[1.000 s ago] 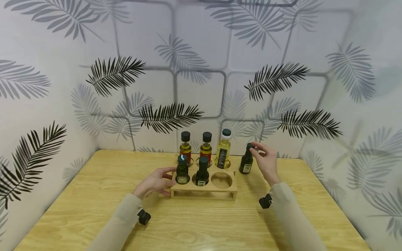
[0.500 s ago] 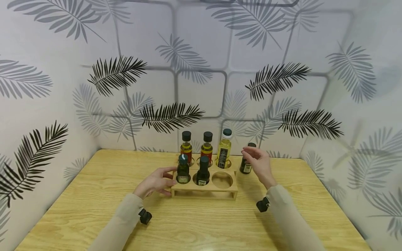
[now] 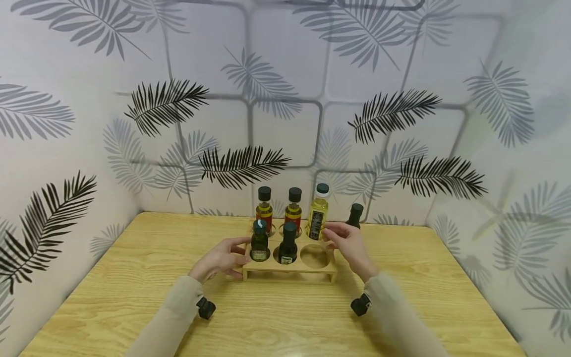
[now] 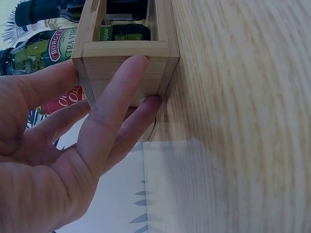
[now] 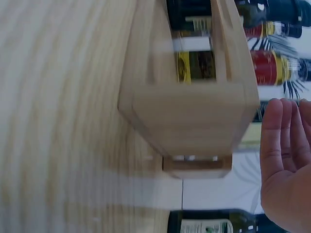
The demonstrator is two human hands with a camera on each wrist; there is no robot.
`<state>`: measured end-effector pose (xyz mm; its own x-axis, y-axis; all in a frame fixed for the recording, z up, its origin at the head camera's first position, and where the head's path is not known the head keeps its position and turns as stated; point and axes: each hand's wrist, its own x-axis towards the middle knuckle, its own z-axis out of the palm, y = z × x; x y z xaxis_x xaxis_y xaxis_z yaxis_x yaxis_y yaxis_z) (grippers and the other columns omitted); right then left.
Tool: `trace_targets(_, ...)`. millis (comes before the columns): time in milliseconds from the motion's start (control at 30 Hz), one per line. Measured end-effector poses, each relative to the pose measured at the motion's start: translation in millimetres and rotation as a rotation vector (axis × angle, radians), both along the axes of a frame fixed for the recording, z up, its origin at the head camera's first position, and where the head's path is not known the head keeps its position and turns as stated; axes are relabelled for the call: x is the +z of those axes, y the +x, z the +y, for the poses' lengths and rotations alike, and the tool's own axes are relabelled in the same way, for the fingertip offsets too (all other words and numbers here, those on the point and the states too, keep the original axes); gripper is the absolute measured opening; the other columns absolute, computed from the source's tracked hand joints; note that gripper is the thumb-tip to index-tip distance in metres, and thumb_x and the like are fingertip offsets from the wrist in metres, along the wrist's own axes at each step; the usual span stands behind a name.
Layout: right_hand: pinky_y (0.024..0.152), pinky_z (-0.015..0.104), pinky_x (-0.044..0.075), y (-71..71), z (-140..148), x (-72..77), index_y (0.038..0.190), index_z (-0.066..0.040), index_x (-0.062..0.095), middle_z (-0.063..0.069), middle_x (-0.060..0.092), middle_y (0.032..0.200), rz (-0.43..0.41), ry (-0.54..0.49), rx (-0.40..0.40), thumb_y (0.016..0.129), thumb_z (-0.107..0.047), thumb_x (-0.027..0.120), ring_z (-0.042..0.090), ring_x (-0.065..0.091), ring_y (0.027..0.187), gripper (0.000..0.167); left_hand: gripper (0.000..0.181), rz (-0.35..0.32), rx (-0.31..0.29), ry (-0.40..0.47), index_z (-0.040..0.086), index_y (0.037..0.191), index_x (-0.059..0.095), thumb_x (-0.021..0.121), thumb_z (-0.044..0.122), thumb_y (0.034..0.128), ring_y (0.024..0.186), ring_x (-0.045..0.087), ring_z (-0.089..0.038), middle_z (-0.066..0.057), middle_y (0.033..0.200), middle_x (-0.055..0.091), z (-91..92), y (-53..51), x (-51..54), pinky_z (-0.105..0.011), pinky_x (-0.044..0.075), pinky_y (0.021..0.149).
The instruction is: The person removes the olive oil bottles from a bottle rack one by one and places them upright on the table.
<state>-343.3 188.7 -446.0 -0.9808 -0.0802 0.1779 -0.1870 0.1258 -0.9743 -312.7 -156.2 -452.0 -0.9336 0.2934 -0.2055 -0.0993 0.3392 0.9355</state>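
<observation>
Bottle rack | left hand: fingers outstretched, touching one end | right hand: fingers outstretched, near other

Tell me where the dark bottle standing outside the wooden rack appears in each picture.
Head: dark bottle, right of center, partly hidden by the right hand.
Left wrist: not visible.
Right wrist: dark bottle, at the bottom edge, partly cut off.
Shared landmark: the wooden rack, in all three.
</observation>
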Motion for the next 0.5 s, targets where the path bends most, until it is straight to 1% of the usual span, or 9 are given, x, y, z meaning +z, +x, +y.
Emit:
trace_targets(133, 0.076, 0.045, 0.062, 7.5, -12.8, -2.0, 0.121, 0.006, 0.065, 0.019, 0.071, 0.105, -0.031, -0.003, 0.019, 0.094, -0.015, 0.067, 0.023, 0.068, 0.085, 0.033, 0.063, -0.001, -0.011, 0.008, 0.017, 0.152, 0.039, 0.063, 0.006, 0.0949, 0.107, 0.062, -0.029, -0.025, 0.14, 0.047, -0.1, 0.5, 0.7, -0.045, 0.062, 0.072)
trace_targets(200, 0.079, 0.046, 0.061, 10.8, -19.3, -2.6, 0.122, 0.005, 0.065, 0.02, 0.07, 0.11, -0.046, -0.006, 0.043, 0.094, -0.016, 0.068, 0.024, 0.068, 0.09, 0.035, 0.063, -0.004, -0.012, 0.01, 0.016, 0.152, 0.039, 0.063, 0.005, 0.0946, 0.106, 0.062, -0.028, -0.026, 0.139, 0.047, -0.7, 1.7, 0.6, -0.045, 0.062, 0.072)
trace_targets(333, 0.085, 0.047, 0.059, 17.2, -31.4, -1.8, 0.125, 0.004, 0.063, 0.022, 0.066, 0.121, -0.073, -0.033, 0.084, 0.094, -0.015, 0.068, 0.022, 0.067, 0.097, 0.037, 0.063, -0.006, -0.012, 0.016, 0.015, 0.152, 0.039, 0.063, 0.005, 0.0943, 0.105, 0.062, -0.028, -0.026, 0.139, 0.047, -1.6, 3.0, 0.6, -0.045, 0.062, 0.071)
trace_targets(433, 0.091, 0.051, 0.057, 21.6, -38.4, -0.3, 0.129, 0.003, 0.06, 0.024, 0.061, 0.128, -0.087, -0.055, 0.107, 0.094, -0.013, 0.067, 0.023, 0.066, 0.102, 0.039, 0.063, -0.001, -0.016, 0.02, 0.016, 0.152, 0.039, 0.063, 0.005, 0.0943, 0.107, 0.062, -0.029, -0.026, 0.14, 0.046, -1.0, 1.4, 1.3, -0.045, 0.062, 0.071)
trace_targets(500, 0.092, 0.049, 0.056, 23.8, -42.3, 0.3, 0.131, 0.002, 0.059, 0.024, 0.059, 0.131, -0.081, -0.049, 0.115, 0.094, -0.012, 0.067, 0.023, 0.065, 0.105, 0.041, 0.063, 0.003, -0.021, 0.02, 0.016, 0.152, 0.039, 0.064, 0.006, 0.0944, 0.109, 0.061, -0.029, -0.026, 0.14, 0.046, -0.1, -0.2, 2.4, -0.045, 0.062, 0.071)
